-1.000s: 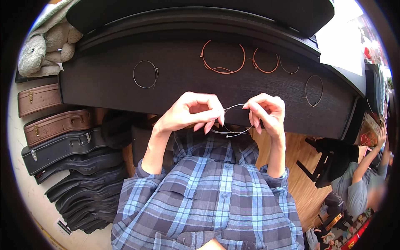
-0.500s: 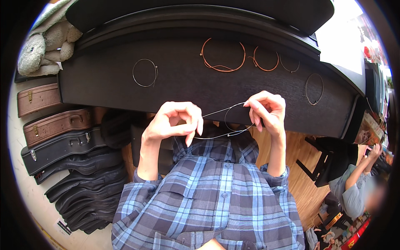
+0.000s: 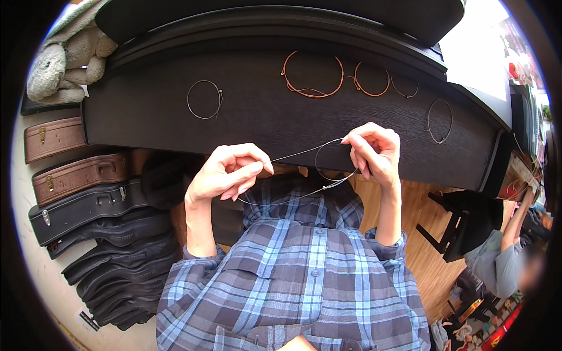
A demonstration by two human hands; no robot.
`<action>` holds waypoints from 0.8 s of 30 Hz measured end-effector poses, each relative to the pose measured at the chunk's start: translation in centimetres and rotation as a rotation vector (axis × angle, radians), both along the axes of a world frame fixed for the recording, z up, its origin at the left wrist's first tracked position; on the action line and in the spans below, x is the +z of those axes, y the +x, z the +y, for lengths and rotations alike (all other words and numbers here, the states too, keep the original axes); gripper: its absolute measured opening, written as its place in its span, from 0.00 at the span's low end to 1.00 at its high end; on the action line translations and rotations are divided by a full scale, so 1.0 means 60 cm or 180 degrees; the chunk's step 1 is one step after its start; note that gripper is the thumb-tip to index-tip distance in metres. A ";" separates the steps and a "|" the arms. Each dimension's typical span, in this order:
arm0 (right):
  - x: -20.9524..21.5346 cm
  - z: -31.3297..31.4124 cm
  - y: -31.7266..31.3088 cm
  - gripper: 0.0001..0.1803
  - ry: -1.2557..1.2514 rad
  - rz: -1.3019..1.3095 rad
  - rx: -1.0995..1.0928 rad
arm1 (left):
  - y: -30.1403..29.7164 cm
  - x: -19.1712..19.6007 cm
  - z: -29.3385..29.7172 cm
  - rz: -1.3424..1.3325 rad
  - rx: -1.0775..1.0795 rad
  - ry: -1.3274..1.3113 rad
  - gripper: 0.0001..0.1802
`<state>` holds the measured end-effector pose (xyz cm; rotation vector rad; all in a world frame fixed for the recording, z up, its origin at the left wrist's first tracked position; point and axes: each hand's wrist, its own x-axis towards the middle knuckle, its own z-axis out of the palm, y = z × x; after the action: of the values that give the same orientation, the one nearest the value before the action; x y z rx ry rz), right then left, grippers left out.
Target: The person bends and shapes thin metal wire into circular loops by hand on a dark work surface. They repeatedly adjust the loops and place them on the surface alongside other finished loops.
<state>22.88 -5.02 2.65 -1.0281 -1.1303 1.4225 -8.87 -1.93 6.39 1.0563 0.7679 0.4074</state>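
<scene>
Silvery wire [image 3: 307, 151], seemingly part uncoiled, one loop [image 3: 316, 162] remaining, spans the left hand [image 3: 221, 175] and right hand [image 3: 377, 155] (fingertips pinching it).

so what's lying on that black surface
A silver coil, a large coppery coil, a small coppery coil, a small grey coil, a larger grey coil. Left hand and right hand hide parts of the black surface; anything beneath can't be seen.

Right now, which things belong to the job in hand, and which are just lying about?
In use:
- left hand
- right hand
- thin wire between them
- probably coiled wires nearby

Apparently just lying about:
- plush toy
- brown cases
- black cases
</scene>
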 end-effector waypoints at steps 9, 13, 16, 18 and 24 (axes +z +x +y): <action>0.008 -0.001 -0.004 0.06 0.0047 -0.0441 0.0100 | -0.012 0.022 -0.008 0.1080 0.0089 0.0617 0.04; 0.006 -0.001 -0.002 0.05 0.0121 -0.0342 0.0073 | -0.018 0.016 -0.012 0.1195 0.0366 0.0872 0.05; 0.003 -0.002 0.001 0.05 0.0089 -0.0185 0.0020 | -0.030 0.013 -0.015 0.1313 0.0566 0.0988 0.05; 0.000 -0.001 0.001 0.05 0.0100 -0.0076 -0.0095 | -0.041 0.013 -0.017 0.1302 0.0634 0.1149 0.05; 0.004 0.000 0.002 0.06 -0.0130 -0.0098 -0.0101 | -0.053 -0.001 -0.033 0.0701 0.0493 0.0904 0.14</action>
<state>22.99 -4.99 2.91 -1.0954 -1.1062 1.4140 -12.06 -3.91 6.33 1.3269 1.0128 0.5501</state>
